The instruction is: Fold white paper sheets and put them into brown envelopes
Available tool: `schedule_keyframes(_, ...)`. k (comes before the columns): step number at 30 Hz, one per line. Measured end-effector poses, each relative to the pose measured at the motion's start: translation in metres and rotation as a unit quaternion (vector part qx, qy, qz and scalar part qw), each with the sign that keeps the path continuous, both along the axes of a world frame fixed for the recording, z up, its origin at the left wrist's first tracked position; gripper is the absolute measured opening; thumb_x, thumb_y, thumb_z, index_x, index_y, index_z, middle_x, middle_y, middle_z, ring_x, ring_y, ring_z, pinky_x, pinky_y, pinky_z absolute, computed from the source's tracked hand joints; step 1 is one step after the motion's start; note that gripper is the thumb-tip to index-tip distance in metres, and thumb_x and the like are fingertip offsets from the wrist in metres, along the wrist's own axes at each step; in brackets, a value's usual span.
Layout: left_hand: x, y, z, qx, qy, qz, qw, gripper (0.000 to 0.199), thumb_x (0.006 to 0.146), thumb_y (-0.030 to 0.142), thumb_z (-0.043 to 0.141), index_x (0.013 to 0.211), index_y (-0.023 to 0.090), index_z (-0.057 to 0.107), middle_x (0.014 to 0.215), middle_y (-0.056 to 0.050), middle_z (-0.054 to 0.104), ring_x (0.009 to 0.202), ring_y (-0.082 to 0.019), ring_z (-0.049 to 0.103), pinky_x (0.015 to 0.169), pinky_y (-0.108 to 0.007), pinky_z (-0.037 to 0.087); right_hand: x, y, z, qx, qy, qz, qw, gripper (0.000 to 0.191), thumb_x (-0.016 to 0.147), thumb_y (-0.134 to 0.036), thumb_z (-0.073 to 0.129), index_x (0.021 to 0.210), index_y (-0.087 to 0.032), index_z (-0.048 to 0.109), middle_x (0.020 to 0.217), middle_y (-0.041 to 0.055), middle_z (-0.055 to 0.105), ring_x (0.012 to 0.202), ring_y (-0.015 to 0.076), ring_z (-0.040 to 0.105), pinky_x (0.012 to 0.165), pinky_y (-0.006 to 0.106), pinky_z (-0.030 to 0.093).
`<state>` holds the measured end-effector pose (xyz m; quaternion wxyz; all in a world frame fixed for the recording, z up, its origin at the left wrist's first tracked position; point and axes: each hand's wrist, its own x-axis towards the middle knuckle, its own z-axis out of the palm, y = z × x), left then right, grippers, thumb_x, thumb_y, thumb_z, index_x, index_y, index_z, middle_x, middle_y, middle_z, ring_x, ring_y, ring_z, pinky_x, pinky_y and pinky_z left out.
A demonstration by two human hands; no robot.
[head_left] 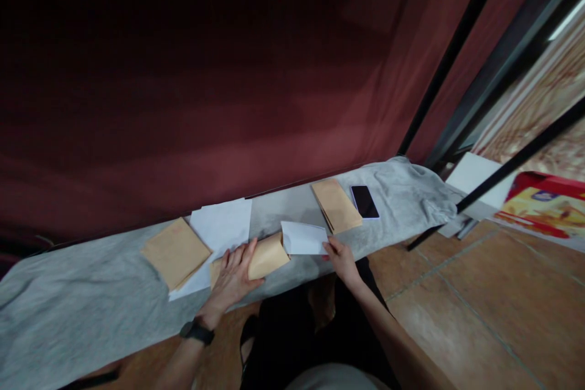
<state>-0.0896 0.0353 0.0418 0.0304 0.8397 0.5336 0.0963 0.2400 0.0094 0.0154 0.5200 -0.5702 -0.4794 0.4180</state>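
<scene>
My left hand [235, 271] lies across a brown paper envelope [267, 257], its fingers over the far side and its thumb along the near edge. The envelope's mouth gapes toward the right. A folded white sheet of paper [304, 239] has its left end at that mouth; how far in it reaches I cannot tell. Pinched on the sheet's right end is my right hand [342, 261]. Left of my left hand, a stack of brown envelopes [177, 253] partly covers white sheets [223, 222].
More brown envelopes [337, 204] lie at the right beside a dark-screened phone [365, 202]. Everything rests on a narrow bench with a grey cloth [86, 298]. Red fabric [205, 134] rises behind it. Black metal bars [452, 55] and a red and yellow box [543, 207] are at the right.
</scene>
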Motion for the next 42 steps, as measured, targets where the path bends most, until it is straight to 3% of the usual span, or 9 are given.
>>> schedule_keyframes(4, 0.0, 0.0, 0.0, -0.031, -0.009, -0.001, 0.999, 0.111, 0.073, 0.044, 0.072, 0.159, 0.025, 0.003, 0.141, -0.013, 0.049, 0.134, -0.035, 0.043, 0.118, -0.058, 0.018, 0.013, 0.004, 0.007, -0.076, -0.149, 0.094, 0.981, 0.024, 0.092, -0.032, 0.045, 0.083, -0.021, 0.065, 0.072, 0.0002, 0.066, 0.057, 0.0143, 0.065, 0.056, 0.024, 0.051)
schedule_keyframes(10, 0.0, 0.001, -0.002, -0.031, -0.014, -0.023, 0.999, 0.112, 0.071, 0.045, 0.073, 0.159, 0.026, 0.006, 0.139, -0.013, 0.051, 0.133, -0.035, 0.044, 0.118, -0.058, 0.015, 0.036, 0.015, 0.022, -0.12, -0.182, 0.142, 0.966, 0.022, 0.086, -0.016, 0.051, 0.066, -0.02, 0.059, 0.048, -0.0049, 0.055, 0.045, 0.0121, 0.057, 0.05, 0.02, 0.042)
schedule_keyframes(15, 0.01, 0.004, 0.003, -0.017, -0.011, -0.035, 0.999, 0.115, 0.07, 0.046, 0.076, 0.158, 0.026, 0.005, 0.141, -0.014, 0.048, 0.135, -0.035, 0.042, 0.118, -0.059, 0.014, 0.022, 0.019, 0.028, -0.129, -0.166, 0.138, 0.968, 0.026, 0.091, -0.024, 0.051, 0.068, -0.02, 0.06, 0.049, -0.0048, 0.056, 0.045, 0.0107, 0.056, 0.048, 0.018, 0.04)
schedule_keyframes(20, 0.03, 0.009, 0.009, -0.02, -0.016, -0.055, 0.998, 0.118, 0.069, 0.046, 0.076, 0.158, 0.026, 0.003, 0.143, -0.014, 0.046, 0.137, -0.034, 0.041, 0.12, -0.059, 0.011, -0.004, 0.021, 0.021, -0.111, -0.152, 0.102, 0.977, 0.036, 0.096, -0.036, 0.044, 0.068, -0.02, 0.061, 0.056, -0.0026, 0.058, 0.05, 0.0127, 0.058, 0.048, 0.02, 0.041)
schedule_keyframes(25, 0.046, 0.013, 0.007, -0.024, -0.025, -0.069, 0.997, 0.119, 0.067, 0.047, 0.077, 0.159, 0.025, 0.004, 0.147, -0.014, 0.043, 0.138, -0.036, 0.039, 0.12, -0.059, 0.014, -0.025, 0.021, 0.012, -0.086, -0.18, 0.053, 0.978, 0.037, 0.093, -0.03, 0.051, 0.058, -0.02, 0.058, 0.067, 0.0005, 0.062, 0.071, 0.0152, 0.063, 0.068, 0.023, 0.046)
schedule_keyframes(29, 0.055, 0.014, 0.007, -0.032, -0.026, -0.085, 0.996, 0.119, 0.067, 0.043, 0.078, 0.158, 0.026, 0.004, 0.146, -0.013, 0.044, 0.139, -0.036, 0.039, 0.119, -0.057, 0.017, -0.036, 0.021, 0.01, -0.078, -0.198, 0.054, 0.976, 0.038, 0.09, -0.022, 0.055, 0.053, -0.021, 0.059, 0.068, 0.0021, 0.064, 0.084, 0.0168, 0.065, 0.08, 0.024, 0.045)
schedule_keyframes(37, 0.062, 0.015, 0.01, -0.056, -0.02, -0.094, 0.994, 0.117, 0.068, 0.042, 0.077, 0.158, 0.027, 0.003, 0.146, -0.014, 0.044, 0.14, -0.035, 0.037, 0.12, -0.057, 0.015, -0.04, 0.024, 0.01, -0.111, -0.2, 0.1, 0.968, 0.03, 0.09, -0.017, 0.056, 0.062, -0.02, 0.068, 0.074, 0.0019, 0.071, 0.076, 0.0149, 0.067, 0.065, 0.02, 0.045)
schedule_keyframes(42, 0.063, 0.015, 0.01, -0.052, -0.018, -0.107, 0.993, 0.114, 0.07, 0.042, 0.076, 0.158, 0.028, 0.005, 0.146, -0.014, 0.044, 0.14, -0.035, 0.038, 0.119, -0.058, 0.016, -0.037, 0.027, 0.012, -0.133, -0.197, 0.124, 0.964, 0.029, 0.087, -0.018, 0.057, 0.06, -0.02, 0.068, 0.068, 0.0014, 0.07, 0.072, 0.0154, 0.066, 0.06, 0.021, 0.045)
